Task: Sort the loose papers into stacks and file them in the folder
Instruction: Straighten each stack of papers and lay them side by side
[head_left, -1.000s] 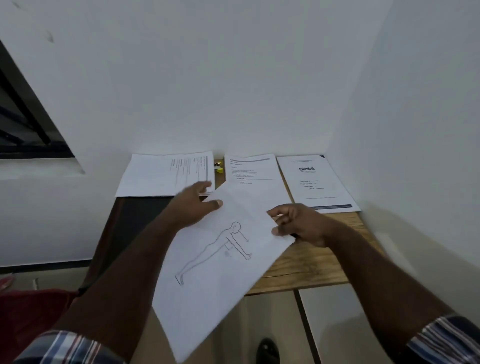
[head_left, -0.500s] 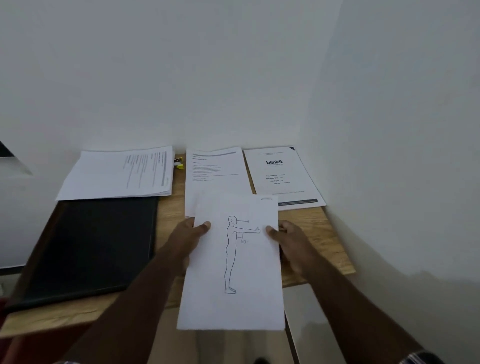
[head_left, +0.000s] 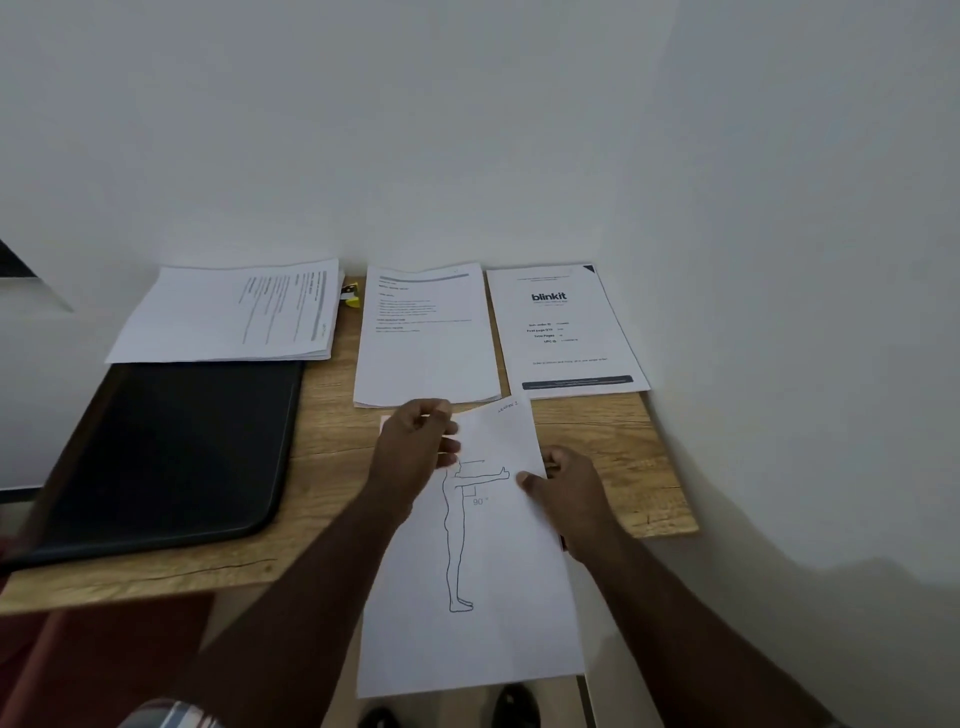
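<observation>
The left hand (head_left: 415, 447) pinches the top of a white sheet printed with a standing outline figure (head_left: 478, 571); the right hand (head_left: 563, 491) grips its right edge. The sheet overhangs the wooden table (head_left: 597, 441), near 3 white paper stacks and a closed black folder (head_left: 166, 452).

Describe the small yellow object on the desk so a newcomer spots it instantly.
Start at the wooden desk against the white wall. Along its far edge lie three white paper stacks; the small yellow object peeks from the gap between the left stack and middle stack, the only coloured item there.
</observation>
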